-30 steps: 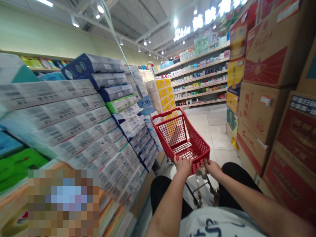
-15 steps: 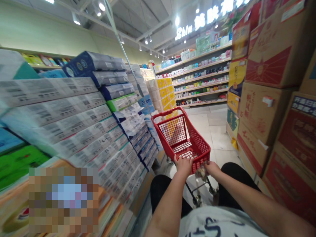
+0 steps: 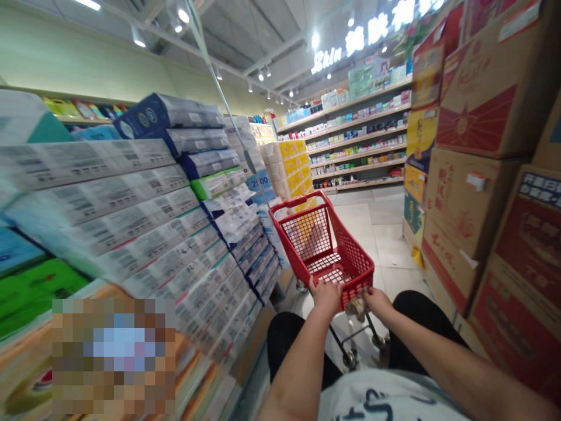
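Note:
A red plastic shopping cart stands right in front of me, between my knees, its handle on the far side. Its basket has grid walls, and little shows inside it. My left hand is hooked over the near rim, fingers curled round the edge. At the near right corner, my right hand has its fingers pinched together against the cart. A small brownish, crumpled bundle hangs below the rim between my hands. Whether my right fingers hold that bundle or the cart's edge is hidden.
Stacked wrapped paper packs rise close on the left. Cardboard cartons form a wall on the right. A metal pole slants down behind the cart. Tiled floor leads to long product shelves. A blurred-out patch covers the lower left.

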The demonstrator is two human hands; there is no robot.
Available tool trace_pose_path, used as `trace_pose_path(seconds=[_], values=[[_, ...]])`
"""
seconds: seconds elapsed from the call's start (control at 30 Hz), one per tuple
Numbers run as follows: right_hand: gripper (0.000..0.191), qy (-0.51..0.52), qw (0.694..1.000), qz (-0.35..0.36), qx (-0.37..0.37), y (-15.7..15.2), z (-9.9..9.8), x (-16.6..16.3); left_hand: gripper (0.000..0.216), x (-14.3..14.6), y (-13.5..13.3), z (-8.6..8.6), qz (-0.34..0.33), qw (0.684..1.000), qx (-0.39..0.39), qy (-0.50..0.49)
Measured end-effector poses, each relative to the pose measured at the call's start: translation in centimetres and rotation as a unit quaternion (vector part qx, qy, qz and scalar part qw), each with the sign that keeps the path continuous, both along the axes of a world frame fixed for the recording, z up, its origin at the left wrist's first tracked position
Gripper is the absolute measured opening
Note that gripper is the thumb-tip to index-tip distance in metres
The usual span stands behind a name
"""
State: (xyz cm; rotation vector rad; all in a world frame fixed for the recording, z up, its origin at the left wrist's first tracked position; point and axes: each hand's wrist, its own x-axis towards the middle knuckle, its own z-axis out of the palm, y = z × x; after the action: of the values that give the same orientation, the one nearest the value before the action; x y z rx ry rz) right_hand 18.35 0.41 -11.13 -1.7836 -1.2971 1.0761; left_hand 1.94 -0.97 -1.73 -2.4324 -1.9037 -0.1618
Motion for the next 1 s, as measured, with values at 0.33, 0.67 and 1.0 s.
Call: trace_pose_path(seconds=[0.33,0.67,1.0], values=[[0.018,0.007,1.000,-0.002,-0.015,0.3,-1.1,-0.5,0.051,-0.1,-0.1,0.0,0.000,1.000,0.004,0.007],[0.024,-0.026,0.999,0.021,0.007,0.1,-0.9,-0.5,0.053,-0.1,0.2,-0.6,0.002,1.000,0.018,-0.005],[0.020,0.002,1.000,0.026,-0.006,0.1,-0.9,-0.6,0.054,-0.2,0.2,-0.8,-0.003,0.999,0.029,-0.018]])
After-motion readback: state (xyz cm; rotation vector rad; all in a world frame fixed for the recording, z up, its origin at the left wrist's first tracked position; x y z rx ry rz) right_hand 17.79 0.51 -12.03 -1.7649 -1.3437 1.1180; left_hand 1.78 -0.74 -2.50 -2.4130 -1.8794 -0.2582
